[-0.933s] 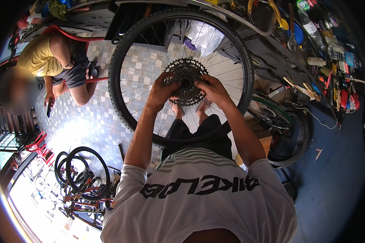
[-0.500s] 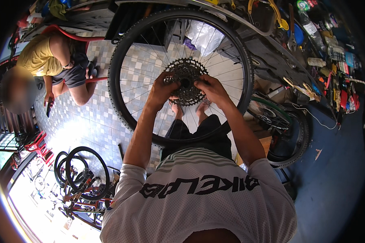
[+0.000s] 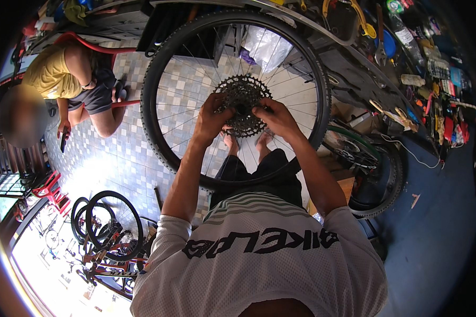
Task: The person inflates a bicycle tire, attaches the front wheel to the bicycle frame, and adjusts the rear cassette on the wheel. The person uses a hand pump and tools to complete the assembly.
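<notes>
A large bicycle wheel [image 3: 152,100] with a black knobby tyre and thin spokes is in front of my body, its sprocket side facing up at me. At its hub sits a dark toothed cassette [image 3: 243,84] of stacked sprockets. My left hand [image 3: 210,120] grips the left side of the cassette, thumb on its face near the middle and fingers curled at the teeth. On the opposite side my right hand [image 3: 278,119] closes on the cassette in the same way, thumb pointing inward. Both hands partly cover the sprockets, and the fingertips underneath are hidden.
To the left a person [image 3: 53,71] in a yellow shirt sits on a red chair [image 3: 71,38], holding a phone [image 3: 63,141]. Parked bicycles [image 3: 113,227] stand at lower left. On the right are a bench [image 3: 354,68] crowded with tools and bottles, and another bike wheel [image 3: 394,185].
Both hands keep their grip and shift only slightly. The middle of the cassette between my thumbs looks a little different, its dark central opening less distinct. The wheel stays in place.
</notes>
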A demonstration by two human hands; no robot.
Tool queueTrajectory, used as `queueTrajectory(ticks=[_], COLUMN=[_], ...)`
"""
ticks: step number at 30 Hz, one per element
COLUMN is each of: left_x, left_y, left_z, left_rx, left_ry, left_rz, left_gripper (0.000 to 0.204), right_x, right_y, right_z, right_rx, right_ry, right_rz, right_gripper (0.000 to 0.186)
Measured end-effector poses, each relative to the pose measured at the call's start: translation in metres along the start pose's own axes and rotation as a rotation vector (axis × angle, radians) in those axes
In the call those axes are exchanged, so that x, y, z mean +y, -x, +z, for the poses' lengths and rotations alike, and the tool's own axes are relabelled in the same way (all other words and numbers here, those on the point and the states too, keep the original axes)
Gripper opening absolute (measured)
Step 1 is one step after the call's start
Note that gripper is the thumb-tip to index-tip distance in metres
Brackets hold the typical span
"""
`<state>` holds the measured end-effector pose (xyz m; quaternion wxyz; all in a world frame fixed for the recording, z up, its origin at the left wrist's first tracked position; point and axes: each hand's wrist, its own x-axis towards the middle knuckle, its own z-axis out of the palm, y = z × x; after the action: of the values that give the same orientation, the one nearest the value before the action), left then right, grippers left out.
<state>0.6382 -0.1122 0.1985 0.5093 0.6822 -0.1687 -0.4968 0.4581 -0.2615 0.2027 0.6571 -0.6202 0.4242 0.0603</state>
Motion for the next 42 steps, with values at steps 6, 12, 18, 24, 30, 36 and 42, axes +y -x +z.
queueTrajectory(ticks=[6, 12, 18, 24, 30, 36, 42], left_x=[-0.003, -0.002, -0.002, -0.004, -0.004, 0.011, -0.001], left_y=[-0.002, -0.002, 0.001, 0.002, 0.003, -0.008, -0.018], left_z=[-0.001, -0.001, -0.003, -0.002, 0.001, 0.003, 0.001], left_rx=[-0.027, -0.038, -0.058, -0.057, -0.019, 0.003, -0.025], left_ry=[0.042, 0.024, 0.002, 0.041, 0.046, 0.014, -0.065], left_rz=[-0.03, -0.022, -0.006, -0.031, -0.013, -0.005, -0.02], left_gripper=[0.047, 0.047, 0.046, 0.048, 0.048, 0.053, 0.053], right_x=[-0.003, 0.005, 0.007, 0.009, 0.008, 0.003, 0.018], right_y=[0.002, 0.002, 0.004, 0.003, 0.001, -0.004, -0.01], right_z=[-0.002, -0.002, -0.001, 0.001, 0.005, -0.002, 0.0], right_rx=[-0.002, -0.007, -0.03, -0.027, 0.002, 0.049, 0.03], right_ry=[-0.033, -0.027, -0.015, -0.019, -0.026, -0.072, -0.028], right_rz=[0.01, 0.001, -0.007, -0.015, -0.017, -0.035, 0.066], right_gripper=[0.036, 0.037, 0.035, 0.034, 0.034, 0.035, 0.036])
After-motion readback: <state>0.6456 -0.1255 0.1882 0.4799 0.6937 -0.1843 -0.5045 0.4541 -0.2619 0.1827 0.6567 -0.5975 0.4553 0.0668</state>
